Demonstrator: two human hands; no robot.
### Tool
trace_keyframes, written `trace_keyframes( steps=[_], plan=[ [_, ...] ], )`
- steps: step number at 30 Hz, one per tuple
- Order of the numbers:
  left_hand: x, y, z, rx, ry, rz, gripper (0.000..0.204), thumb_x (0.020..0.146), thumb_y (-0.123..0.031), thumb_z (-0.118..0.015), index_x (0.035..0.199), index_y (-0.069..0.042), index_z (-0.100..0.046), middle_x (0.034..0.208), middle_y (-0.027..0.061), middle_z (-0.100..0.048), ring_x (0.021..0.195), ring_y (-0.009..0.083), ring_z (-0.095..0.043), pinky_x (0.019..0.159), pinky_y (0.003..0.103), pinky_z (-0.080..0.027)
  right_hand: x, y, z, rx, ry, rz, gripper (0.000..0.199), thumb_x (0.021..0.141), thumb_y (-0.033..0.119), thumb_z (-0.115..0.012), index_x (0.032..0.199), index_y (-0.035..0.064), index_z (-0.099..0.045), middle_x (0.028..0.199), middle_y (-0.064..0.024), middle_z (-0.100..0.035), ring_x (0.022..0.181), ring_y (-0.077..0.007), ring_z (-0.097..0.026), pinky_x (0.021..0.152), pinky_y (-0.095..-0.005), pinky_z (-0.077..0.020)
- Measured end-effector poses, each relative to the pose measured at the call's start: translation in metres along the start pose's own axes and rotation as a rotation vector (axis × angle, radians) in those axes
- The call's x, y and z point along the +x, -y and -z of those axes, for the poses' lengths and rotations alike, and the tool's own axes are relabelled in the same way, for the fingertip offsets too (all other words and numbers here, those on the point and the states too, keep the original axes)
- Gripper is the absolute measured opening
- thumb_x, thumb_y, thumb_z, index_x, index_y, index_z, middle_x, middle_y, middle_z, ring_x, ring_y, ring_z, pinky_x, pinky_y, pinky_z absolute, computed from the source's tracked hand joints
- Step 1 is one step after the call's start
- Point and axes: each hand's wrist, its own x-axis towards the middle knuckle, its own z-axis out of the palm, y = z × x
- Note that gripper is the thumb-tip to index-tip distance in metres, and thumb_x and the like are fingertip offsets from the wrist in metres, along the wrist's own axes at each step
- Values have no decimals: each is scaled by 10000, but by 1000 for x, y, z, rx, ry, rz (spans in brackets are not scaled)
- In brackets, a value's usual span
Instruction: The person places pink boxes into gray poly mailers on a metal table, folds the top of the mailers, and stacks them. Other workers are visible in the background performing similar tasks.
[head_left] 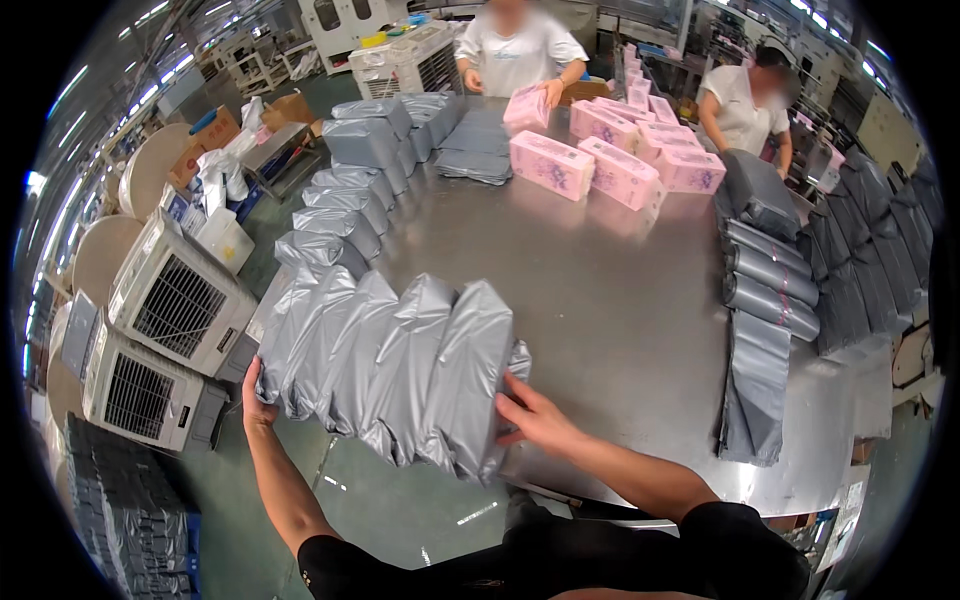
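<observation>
Between my two hands is a row of several silver-grey plastic-wrapped packages (pixel 400 345), pressed side by side at the table's near left edge. My left hand (pixel 257 396) is closed against the row's left end, its fingers partly hidden behind the plastic. At the other end my right hand (pixel 538 412) grips the last package, thumb and fingers bent against its side. The near ends of the packages stick out past the table edge, above the floor. Right behind them, more grey wrapped packages (pixel 335 225) line the table's left side.
On the metal table (pixel 600 340) lie flat grey bags (pixel 478 145), pink tissue packs (pixel 550 165) at the far side, and rolled grey bags (pixel 765 290) at right. Two co-workers stand beyond it, one holding a pink pack. White air coolers (pixel 180 285) stand at left.
</observation>
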Motion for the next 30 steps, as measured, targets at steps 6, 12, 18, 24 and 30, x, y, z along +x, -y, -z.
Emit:
trace_keyframes(
  steps=[6, 12, 18, 24, 30],
  plan=[
    [8, -51, 44, -35, -23, -89, 673, 967, -549, -658, 1380, -20, -606, 1324, 103, -681, 1209, 267, -648, 1081, 425, -480, 9, 24, -31, -1, 45, 89, 821, 1061, 396, -589, 1655, 69, -125, 1511, -156, -463, 1215, -224, -582, 878, -368, -595],
    [90, -106, 77, -6, 40, -86, 771, 1009, -595, -549, 1477, 16, -504, 1436, 157, -591, 1295, 308, -585, 1123, 446, -442, 86, 47, -102, -10, 128, 110, 916, 1017, 397, -670, 1662, 97, -94, 1372, -235, -533, 1048, -184, -648, 785, -344, -610],
    [163, -45, 180, 410, -501, -174, 657, 1057, -455, -538, 1508, 18, -463, 1491, 167, -537, 1361, 318, -513, 1153, 426, -375, 129, 32, -101, -259, 297, 18, 1082, 980, 483, -682, 1630, -21, 22, 1388, -312, -564, 1048, -285, -721, 937, -349, -541],
    [137, 15, 47, 1318, -763, -757, 609, 1059, -436, -537, 1473, 9, -493, 1443, 169, -564, 1327, 318, -539, 1127, 428, -396, 144, 39, -29, -142, 442, 10, 953, 986, 385, -703, 1645, 27, -115, 1366, -240, -624, 1048, -225, -699, 880, -356, -587],
    [37, 94, -143, 1485, -224, -828, 561, 1061, -416, -537, 1438, 0, -524, 1396, 170, -591, 1293, 318, -564, 1102, 429, -418, 260, 119, 283, -1055, -403, 405, 555, 959, 367, -674, 1426, 83, -572, 1101, -151, -748, 1046, -356, -706, 907, -462, -563]
  ],
)
